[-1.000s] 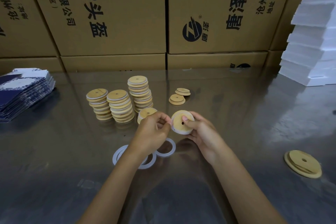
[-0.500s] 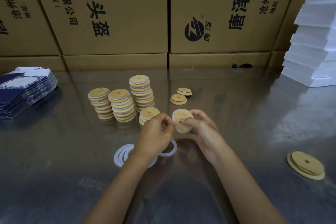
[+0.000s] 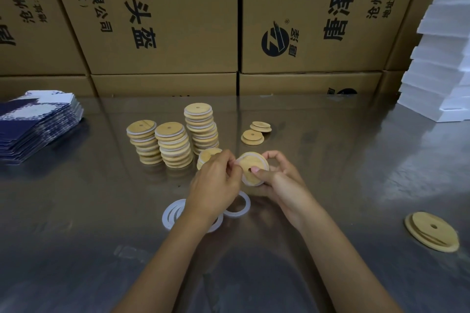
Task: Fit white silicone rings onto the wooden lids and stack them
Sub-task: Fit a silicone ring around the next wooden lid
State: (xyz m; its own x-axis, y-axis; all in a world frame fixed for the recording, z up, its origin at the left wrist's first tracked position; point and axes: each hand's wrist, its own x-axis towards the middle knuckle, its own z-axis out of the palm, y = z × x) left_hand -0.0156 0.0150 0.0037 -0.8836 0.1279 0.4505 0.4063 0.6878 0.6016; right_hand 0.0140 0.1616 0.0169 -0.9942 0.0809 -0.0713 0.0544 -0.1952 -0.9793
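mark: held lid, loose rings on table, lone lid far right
held lid (image 3: 250, 169), head view, wooden face left of its hole
loose rings (image 3: 171, 211), head view, left arc of outer ring
lone lid (image 3: 422, 227), head view, top face left of hole

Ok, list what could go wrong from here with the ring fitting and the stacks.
1. The left hand pinches the white ring at one edge of the lid held in the right hand; it might seat unevenly or snap off.
2. The tallest stack looks uneven and stands just behind the hands; a nudge could topple it.
3. The spare rings lie under the left wrist and could be swept aside.
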